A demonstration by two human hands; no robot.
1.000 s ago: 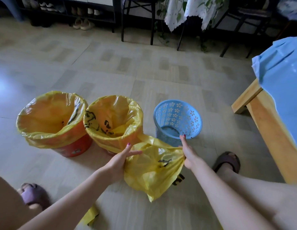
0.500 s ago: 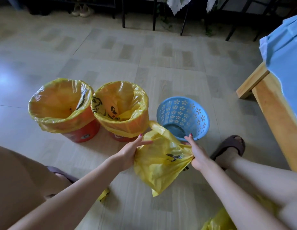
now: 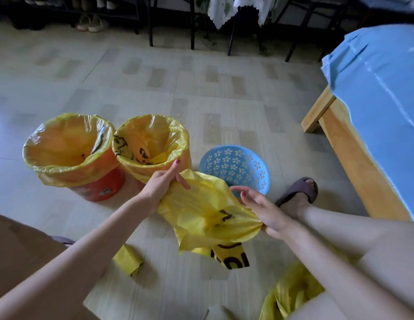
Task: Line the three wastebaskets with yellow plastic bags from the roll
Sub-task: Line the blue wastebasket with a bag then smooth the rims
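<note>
Both hands hold one loose yellow bag (image 3: 208, 213) between them, low over the floor (image 3: 224, 95) and just in front of the blue basket (image 3: 236, 167). Each grip differs: the left hand (image 3: 161, 183) pinches the bag's upper edge between thumb and curled fingers, with the index finger pointing up, while the right hand (image 3: 266, 214) clamps a gathered bunch of plastic in the heel of the palm, its fingers spread and free. Held this way, the bag hangs stretched between two points, probably so its mouth can be found and pulled open before it goes over the blue basket's rim.

That basket is the only one of the three without a liner; the red basket (image 3: 102, 185) on the left and the middle basket (image 3: 152, 146) already have yellow bags folded over their rims. A folded yellow piece (image 3: 127, 259) lies on the floor under the left forearm, and more yellow plastic (image 3: 291, 294) lies crumpled near the right leg.

Compared with half a second ago, the right hand has shifted from an edge hold to this bunched hold lower down, the bag has been drawn wider, and a printed tail (image 3: 231, 256) now dangles below it.
</note>
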